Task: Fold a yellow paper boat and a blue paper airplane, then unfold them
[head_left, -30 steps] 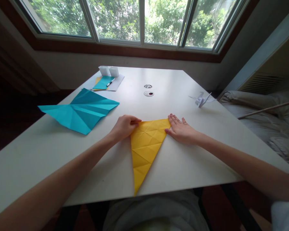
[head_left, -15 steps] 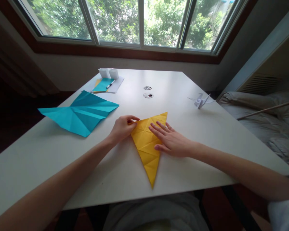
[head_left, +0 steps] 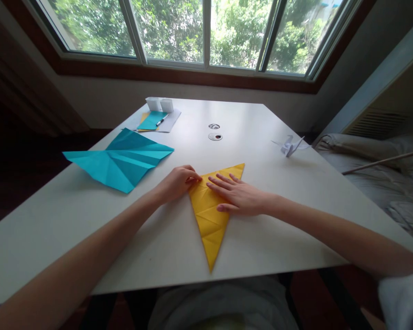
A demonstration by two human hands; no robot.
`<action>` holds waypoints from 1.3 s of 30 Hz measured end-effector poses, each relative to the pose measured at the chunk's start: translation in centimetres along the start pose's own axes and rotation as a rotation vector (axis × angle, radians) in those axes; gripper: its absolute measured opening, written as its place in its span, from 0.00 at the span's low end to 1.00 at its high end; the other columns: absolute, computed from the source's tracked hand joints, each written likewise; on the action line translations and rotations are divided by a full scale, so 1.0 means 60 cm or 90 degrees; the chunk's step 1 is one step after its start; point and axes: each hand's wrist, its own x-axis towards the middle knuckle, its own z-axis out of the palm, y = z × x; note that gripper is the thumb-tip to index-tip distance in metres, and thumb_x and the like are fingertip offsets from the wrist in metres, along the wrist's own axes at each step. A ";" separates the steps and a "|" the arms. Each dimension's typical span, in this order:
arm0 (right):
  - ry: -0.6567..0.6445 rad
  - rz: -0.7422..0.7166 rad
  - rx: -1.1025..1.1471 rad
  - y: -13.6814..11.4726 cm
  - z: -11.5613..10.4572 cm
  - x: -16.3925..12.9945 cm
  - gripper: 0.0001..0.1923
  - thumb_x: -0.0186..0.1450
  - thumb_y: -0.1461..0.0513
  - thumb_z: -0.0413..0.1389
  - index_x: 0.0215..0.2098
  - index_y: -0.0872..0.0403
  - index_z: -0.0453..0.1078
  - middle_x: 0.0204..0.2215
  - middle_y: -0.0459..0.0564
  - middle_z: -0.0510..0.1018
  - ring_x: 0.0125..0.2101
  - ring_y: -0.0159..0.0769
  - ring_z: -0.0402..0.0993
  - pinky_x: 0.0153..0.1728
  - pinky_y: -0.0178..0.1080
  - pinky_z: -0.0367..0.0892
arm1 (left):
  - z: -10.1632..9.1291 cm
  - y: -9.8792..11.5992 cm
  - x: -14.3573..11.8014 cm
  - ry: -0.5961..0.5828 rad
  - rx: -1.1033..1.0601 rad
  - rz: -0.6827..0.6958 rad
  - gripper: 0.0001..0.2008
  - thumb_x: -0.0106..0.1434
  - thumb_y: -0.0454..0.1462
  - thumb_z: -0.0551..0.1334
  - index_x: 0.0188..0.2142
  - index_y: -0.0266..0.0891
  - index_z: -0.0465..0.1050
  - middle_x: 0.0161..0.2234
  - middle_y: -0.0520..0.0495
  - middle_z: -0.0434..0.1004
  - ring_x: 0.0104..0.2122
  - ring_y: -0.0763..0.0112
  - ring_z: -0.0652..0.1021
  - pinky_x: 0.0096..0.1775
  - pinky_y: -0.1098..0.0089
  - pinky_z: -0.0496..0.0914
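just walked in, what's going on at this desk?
A person is working a yellow paper triangle on a white table. The right hand lies flat on the creased sheet, pressing it down, while the left hand pinches its upper left corner. To the left lies an unfolded, creased teal sheet. A white paper crane stands at the right, and small white boxes with more paper and a pen sit at the far side.
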 end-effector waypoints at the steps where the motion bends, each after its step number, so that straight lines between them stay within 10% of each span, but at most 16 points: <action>1: -0.018 -0.025 0.015 -0.003 0.001 0.003 0.38 0.64 0.43 0.36 0.65 0.55 0.38 0.64 0.53 0.42 0.63 0.46 0.34 0.60 0.53 0.35 | -0.001 0.001 0.001 0.002 0.002 -0.006 0.13 0.57 0.38 0.55 0.32 0.36 0.78 0.33 0.43 0.75 0.30 0.70 0.75 0.34 0.72 0.69; 25: -0.117 -0.307 0.203 -0.128 0.003 -0.039 0.34 0.64 0.49 0.46 0.64 0.51 0.42 0.62 0.49 0.52 0.62 0.38 0.42 0.61 0.49 0.32 | -0.010 0.009 0.002 -0.028 0.025 -0.083 0.14 0.56 0.37 0.54 0.34 0.36 0.78 0.33 0.42 0.75 0.30 0.68 0.74 0.34 0.72 0.68; 34: 0.125 0.084 -0.035 0.001 -0.010 -0.013 0.23 0.66 0.52 0.43 0.55 0.52 0.62 0.52 0.54 0.68 0.51 0.44 0.62 0.51 0.49 0.58 | -0.019 0.019 -0.009 0.021 0.023 -0.179 0.16 0.54 0.36 0.55 0.39 0.37 0.76 0.26 0.48 0.74 0.26 0.70 0.72 0.29 0.72 0.66; 39: 0.172 0.123 -0.067 0.029 0.000 -0.022 0.19 0.65 0.55 0.48 0.51 0.52 0.65 0.45 0.56 0.71 0.45 0.42 0.66 0.46 0.46 0.63 | -0.027 0.051 -0.011 -0.101 -0.376 -0.395 0.28 0.52 0.36 0.59 0.54 0.33 0.62 0.31 0.46 0.73 0.28 0.70 0.75 0.26 0.73 0.69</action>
